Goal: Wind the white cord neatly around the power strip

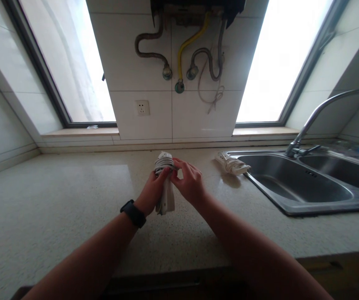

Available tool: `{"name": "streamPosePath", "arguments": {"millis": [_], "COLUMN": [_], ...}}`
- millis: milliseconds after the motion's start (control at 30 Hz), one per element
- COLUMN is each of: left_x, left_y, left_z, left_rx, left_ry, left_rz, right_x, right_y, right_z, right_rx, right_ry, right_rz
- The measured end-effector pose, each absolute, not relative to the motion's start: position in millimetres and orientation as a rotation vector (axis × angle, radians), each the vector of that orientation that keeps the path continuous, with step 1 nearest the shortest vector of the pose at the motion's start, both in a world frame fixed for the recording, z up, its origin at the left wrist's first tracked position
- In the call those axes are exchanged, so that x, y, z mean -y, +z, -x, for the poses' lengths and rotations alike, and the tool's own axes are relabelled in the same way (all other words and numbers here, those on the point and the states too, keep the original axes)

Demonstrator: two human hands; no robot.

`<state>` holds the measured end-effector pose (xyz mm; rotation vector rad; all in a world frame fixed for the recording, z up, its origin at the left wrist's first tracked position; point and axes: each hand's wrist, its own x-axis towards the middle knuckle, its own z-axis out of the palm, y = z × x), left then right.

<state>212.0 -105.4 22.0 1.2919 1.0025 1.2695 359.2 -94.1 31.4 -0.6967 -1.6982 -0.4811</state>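
Both hands around power strip

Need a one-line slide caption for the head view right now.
Both hands, left hand and right hand, hold a cord-wrapped power strip over the countertop; another lies beside the sink.

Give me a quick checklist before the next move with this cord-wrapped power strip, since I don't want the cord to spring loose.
1. Left hand grips the power strip: ok.
2. Right hand pinches the wrapped cord at the top: ok.
3. Cord end tucked in: cannot tell, fingers hide it.
4. Bare counter under the hands: ok.
5. Second power strip lies apart from the hands, beside the sink: ok.
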Motion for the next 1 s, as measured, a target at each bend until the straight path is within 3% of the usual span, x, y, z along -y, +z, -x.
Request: {"name": "streamPosePath", "arguments": {"millis": [333,567,667,867,1000], "left_x": [103.2,107.4,106.6,103.3,106.0], "left_y": [23.4,30.8,28.6,20.0,19.3], "left_z": [-206.7,-207.3,-208.4,-210.1,-215.5], "left_rx": [-0.944,-1.076,-1.062,-1.159,-1.079], "left_ry": [1.306,1.382,1.381,1.348,1.265], "left_rz": [-1.329,-1.384,-1.373,-1.323,-1.238], "right_x": [96.8,95.2,95.7,92.4,88.7], "right_y": [41.2,35.3,34.0,34.2,32.9], "right_z": [-368.1,-361.8,-360.9,-366.6,-368.9], "right_rx": [1.863,1.634,1.618,1.751,1.834], "right_ry": [-0.369,-0.095,-0.236,-0.820,-0.895], "right_rz": [0.583,0.616,0.612,0.697,0.751]}}
